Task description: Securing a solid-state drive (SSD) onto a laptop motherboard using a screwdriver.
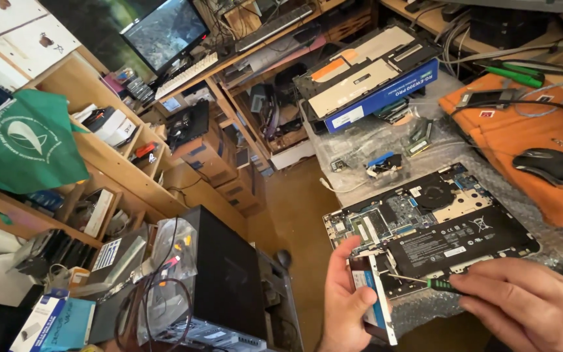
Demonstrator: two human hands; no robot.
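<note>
While the left hand [346,306] grips a flat drive [371,301] steady, the right hand [522,306] pinches a small screwdriver [425,282] against it, near the open laptop [425,228].

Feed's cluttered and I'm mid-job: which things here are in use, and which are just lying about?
In use:
left hand holding drive
right hand holding screwdriver
open laptop

Lying about:
mouse
orange mat
monitor
green bag
black PC case

Warm, bright light; sharp centre, wide-angle bending at edges.
</note>
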